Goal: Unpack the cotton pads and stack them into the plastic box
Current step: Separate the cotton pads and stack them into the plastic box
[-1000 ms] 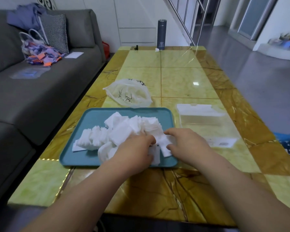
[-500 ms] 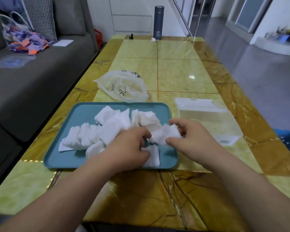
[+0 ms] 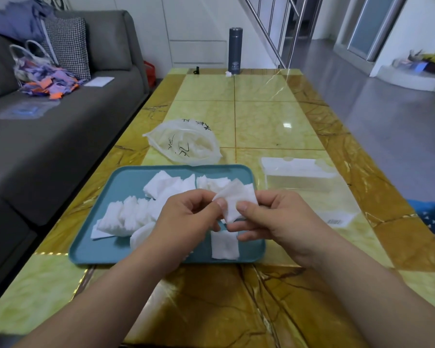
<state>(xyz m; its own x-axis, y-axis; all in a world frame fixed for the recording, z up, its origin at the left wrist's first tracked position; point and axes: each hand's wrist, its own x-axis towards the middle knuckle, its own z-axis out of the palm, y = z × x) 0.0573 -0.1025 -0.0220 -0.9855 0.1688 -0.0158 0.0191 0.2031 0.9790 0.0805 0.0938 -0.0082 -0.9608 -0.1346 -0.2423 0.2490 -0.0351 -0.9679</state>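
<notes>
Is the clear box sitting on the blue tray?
No, the box stands on the table, right of the tray.

No text we can actually read. Plastic bag (image 3: 186,144): black brush-style characters, illegible to us. White label (image 3: 337,220) on the table (image 3: 274,121): barcode, digits too small. Flask (image 3: 235,54): pale emblem, unreadable.

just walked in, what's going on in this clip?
A person pinches a few cotton pads between the left hand and right hand, just above the blue tray. More loose pads lie piled on the tray. The clear plastic box sits right of the tray. A plastic bag lies behind the tray.
</notes>
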